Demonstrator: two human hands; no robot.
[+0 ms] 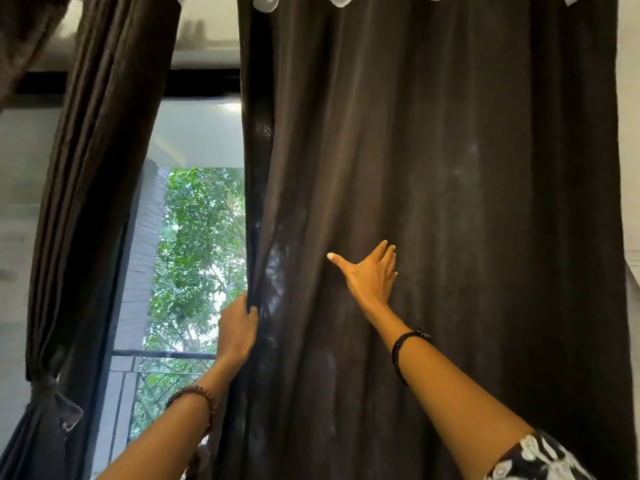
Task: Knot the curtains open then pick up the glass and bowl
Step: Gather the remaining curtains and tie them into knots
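Note:
A dark brown right curtain [450,168] hangs full length and covers most of the view. My left hand [239,329] grips its left edge, fingers curled round the fabric beside the window gap. My right hand [372,275] lies flat against the curtain's front, fingers straight and thumb spread to the left. The left curtain [97,202] hangs at the far left, gathered and tied low down at a knot [45,386]. No glass or bowl is in view.
Between the curtains a window [194,237] shows green trees and a balcony railing [162,355]. A black frame bar [201,83] runs across above the glass. A pale wall strip [628,133] borders the right curtain.

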